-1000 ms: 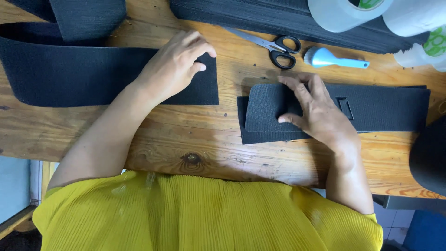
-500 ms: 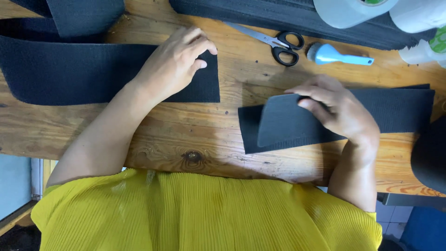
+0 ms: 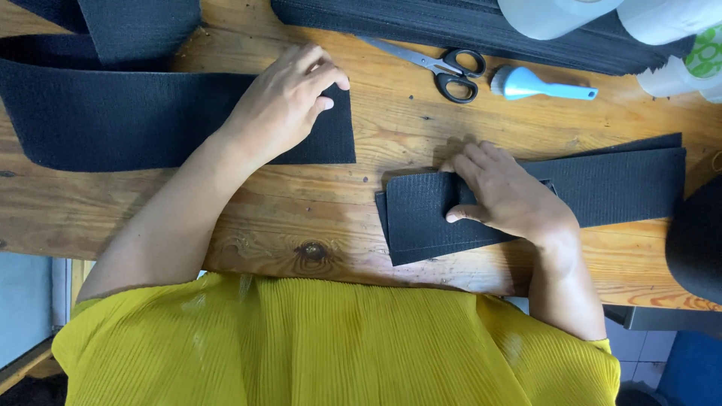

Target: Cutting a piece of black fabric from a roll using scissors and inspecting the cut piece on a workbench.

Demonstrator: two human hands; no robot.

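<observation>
My left hand lies palm down on the cut end of a wide black strap that runs off to the left across the wooden table. My right hand presses flat on a short black strap piece, which lies on top of a stack of similar pieces stretching to the right. The fingers of both hands are spread over the fabric and hold it down. A yellow top covers the body at the bottom of the view.
Black-handled scissors and a light blue brush lie beyond my right hand. A long stack of black fabric runs along the far edge, with white rolls and a bottle on it. A dark rounded object sits at the right.
My right hand had lifted the short strap piece by its end and shifted it; now the piece lies flat on the stack under my palm. My left hand has stayed put.
</observation>
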